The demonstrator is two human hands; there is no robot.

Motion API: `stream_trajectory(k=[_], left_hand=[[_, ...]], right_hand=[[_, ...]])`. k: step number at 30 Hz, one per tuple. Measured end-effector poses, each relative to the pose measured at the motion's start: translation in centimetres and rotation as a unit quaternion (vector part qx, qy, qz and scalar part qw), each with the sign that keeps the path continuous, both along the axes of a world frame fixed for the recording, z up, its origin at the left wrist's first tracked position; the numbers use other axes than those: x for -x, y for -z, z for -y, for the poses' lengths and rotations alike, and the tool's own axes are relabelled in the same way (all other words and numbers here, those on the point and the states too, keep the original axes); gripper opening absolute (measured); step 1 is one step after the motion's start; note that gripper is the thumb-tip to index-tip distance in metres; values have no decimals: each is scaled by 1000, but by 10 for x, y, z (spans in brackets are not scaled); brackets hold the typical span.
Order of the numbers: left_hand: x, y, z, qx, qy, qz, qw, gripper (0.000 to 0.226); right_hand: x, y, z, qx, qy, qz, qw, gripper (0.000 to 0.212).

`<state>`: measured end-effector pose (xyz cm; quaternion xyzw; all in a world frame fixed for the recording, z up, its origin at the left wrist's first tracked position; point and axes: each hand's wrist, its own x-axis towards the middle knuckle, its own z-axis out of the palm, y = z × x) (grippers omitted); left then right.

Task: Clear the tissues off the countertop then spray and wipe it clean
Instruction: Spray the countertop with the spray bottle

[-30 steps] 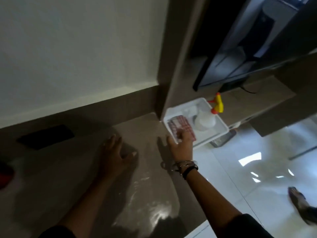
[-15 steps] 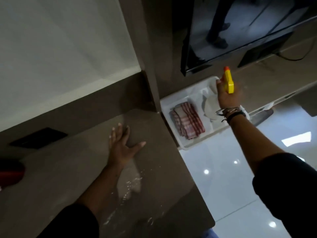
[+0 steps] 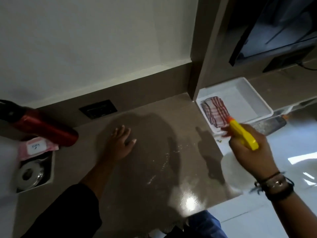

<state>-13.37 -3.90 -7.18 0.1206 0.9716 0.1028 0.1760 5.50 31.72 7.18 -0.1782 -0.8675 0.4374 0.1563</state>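
Note:
My right hand grips a spray bottle with a yellow trigger head and a red nozzle; its pale body hangs blurred below my fist, over the right edge of the brown countertop. My left hand lies flat on the countertop, fingers spread, holding nothing. White specks and wet streaks mark the surface to the right of it. A red-and-white striped cloth lies folded in a white tray on a lower shelf to the right. I see no loose tissues on the countertop.
A red bottle lies at the left above a white bin holding a pink wipes pack and a paper roll. A black wall socket sits in the backsplash. A dark screen hangs top right. Glossy floor lies beyond the counter's right edge.
My right hand left the cloth in the tray, took the spray bottle out of it and carried it to the counter's edge. My left hand stayed flat on the countertop.

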Motion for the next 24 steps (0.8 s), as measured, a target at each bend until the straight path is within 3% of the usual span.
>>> stream_trajectory(k=[4, 7, 10, 13, 17, 24], left_hand=[[17, 1, 31, -22, 64, 60, 996, 64], [32, -1, 39, -23, 89, 99, 991, 59], [37, -5, 45, -16, 120, 124, 985, 60], [41, -7, 51, -33, 135, 132, 981, 60], [48, -9, 64, -25, 163, 124, 979, 59], [39, -13, 114, 51, 230, 81, 968, 50]], right_hand=[[-54, 25, 70, 26, 0, 272, 962, 16], [-71, 44, 108, 13, 34, 362, 932, 15], [-66, 53, 132, 76, 75, 395, 912, 20], [-51, 54, 143, 107, 103, 366, 919, 23], [-20, 44, 143, 58, 46, 361, 930, 26], [13, 39, 194, 51, -19, 364, 930, 13]])
